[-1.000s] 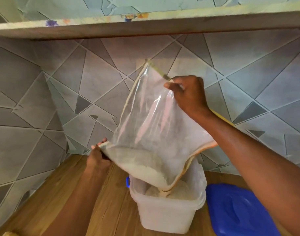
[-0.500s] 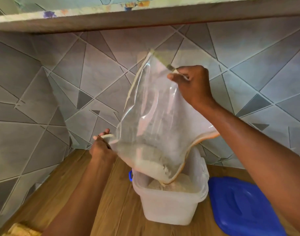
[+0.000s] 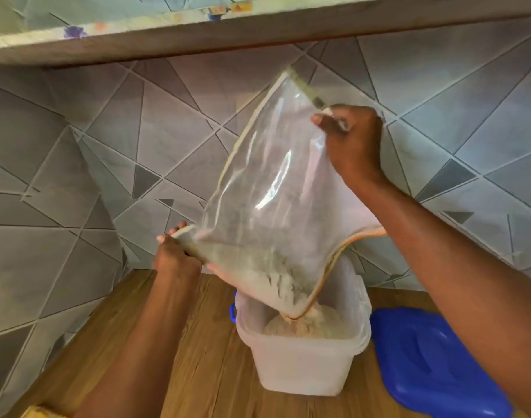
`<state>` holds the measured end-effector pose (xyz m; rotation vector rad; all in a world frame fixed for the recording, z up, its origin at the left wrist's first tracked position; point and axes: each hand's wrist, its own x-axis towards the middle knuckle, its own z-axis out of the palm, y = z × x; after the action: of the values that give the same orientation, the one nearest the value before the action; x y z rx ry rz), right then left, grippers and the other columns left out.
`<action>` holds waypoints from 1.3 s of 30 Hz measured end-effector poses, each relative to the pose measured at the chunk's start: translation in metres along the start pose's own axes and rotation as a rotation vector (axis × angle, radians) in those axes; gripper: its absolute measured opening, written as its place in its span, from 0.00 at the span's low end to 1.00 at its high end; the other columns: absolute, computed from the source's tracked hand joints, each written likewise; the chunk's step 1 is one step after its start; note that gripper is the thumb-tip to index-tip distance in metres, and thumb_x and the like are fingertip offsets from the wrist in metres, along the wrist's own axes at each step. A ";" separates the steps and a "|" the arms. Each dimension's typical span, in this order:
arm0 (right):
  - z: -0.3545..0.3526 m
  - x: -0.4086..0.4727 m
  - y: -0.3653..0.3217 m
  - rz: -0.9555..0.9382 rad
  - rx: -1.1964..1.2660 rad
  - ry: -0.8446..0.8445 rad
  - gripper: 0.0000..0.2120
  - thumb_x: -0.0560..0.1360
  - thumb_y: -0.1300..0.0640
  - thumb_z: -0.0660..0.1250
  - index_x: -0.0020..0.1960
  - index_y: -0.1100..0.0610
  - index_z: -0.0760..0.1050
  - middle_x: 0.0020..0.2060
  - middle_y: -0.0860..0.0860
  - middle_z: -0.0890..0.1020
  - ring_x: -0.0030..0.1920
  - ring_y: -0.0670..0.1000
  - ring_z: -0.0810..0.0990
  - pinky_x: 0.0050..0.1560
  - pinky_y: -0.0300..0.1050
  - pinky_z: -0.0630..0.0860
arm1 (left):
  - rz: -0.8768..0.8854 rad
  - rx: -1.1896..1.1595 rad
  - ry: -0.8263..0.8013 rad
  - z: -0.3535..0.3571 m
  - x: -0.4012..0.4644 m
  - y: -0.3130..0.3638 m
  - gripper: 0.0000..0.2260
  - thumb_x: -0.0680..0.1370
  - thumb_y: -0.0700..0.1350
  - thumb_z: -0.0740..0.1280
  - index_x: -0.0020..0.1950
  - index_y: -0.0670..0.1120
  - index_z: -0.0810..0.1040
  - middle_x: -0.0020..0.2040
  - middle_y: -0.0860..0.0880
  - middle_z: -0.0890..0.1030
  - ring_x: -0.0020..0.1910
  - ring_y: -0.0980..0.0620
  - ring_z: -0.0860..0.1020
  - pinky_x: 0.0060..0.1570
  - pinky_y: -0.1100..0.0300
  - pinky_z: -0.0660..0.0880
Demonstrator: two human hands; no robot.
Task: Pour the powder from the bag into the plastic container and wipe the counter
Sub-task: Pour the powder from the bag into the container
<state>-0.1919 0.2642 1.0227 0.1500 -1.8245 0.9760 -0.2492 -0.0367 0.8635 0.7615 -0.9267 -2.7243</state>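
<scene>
A clear plastic bag (image 3: 267, 188) hangs tilted over a translucent white plastic container (image 3: 300, 366) on the wooden counter (image 3: 203, 351). Whitish powder (image 3: 270, 279) lies in the bag's low corner and spills from that corner into the container, where a heap has formed. My right hand (image 3: 351, 140) grips the bag's upper edge, held high. My left hand (image 3: 173, 257) pinches the bag's lower left corner, beside the container.
A blue lid (image 3: 430, 360) lies flat on the counter right of the container. A blue handle (image 3: 233, 312) shows at the container's left side. A tiled wall (image 3: 77, 176) closes the back and left. A shelf (image 3: 197, 34) runs overhead. Something yellow (image 3: 38, 411) sits at the bottom left edge.
Less powder remains in the bag and the heap in the container has grown. The right hand has raised the bag's top edge a little; the left hand holds its corner as before.
</scene>
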 end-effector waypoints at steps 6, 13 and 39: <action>-0.006 0.003 0.006 0.047 -0.034 0.057 0.20 0.75 0.46 0.72 0.35 0.60 0.75 0.30 0.56 0.78 0.35 0.56 0.74 0.41 0.49 0.75 | -0.088 0.006 -0.004 -0.007 -0.003 0.006 0.11 0.83 0.54 0.60 0.49 0.52 0.79 0.48 0.53 0.83 0.47 0.54 0.80 0.47 0.60 0.79; -0.008 -0.001 0.003 0.046 -0.007 0.029 0.16 0.74 0.48 0.74 0.34 0.58 0.77 0.27 0.54 0.76 0.33 0.47 0.70 0.37 0.48 0.74 | -0.096 -0.098 -0.057 0.001 -0.021 0.008 0.17 0.84 0.51 0.60 0.36 0.49 0.74 0.30 0.52 0.81 0.28 0.54 0.80 0.45 0.59 0.81; -0.010 -0.005 0.006 0.132 0.047 0.125 0.14 0.73 0.52 0.75 0.37 0.62 0.79 0.29 0.45 0.75 0.33 0.45 0.69 0.36 0.42 0.70 | -0.083 -0.121 -0.068 -0.002 -0.026 0.012 0.16 0.84 0.50 0.59 0.39 0.50 0.77 0.34 0.52 0.83 0.34 0.55 0.81 0.37 0.64 0.80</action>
<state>-0.1853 0.2735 1.0164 -0.0028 -1.7143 1.0969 -0.2261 -0.0394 0.8805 0.7034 -0.7511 -2.8637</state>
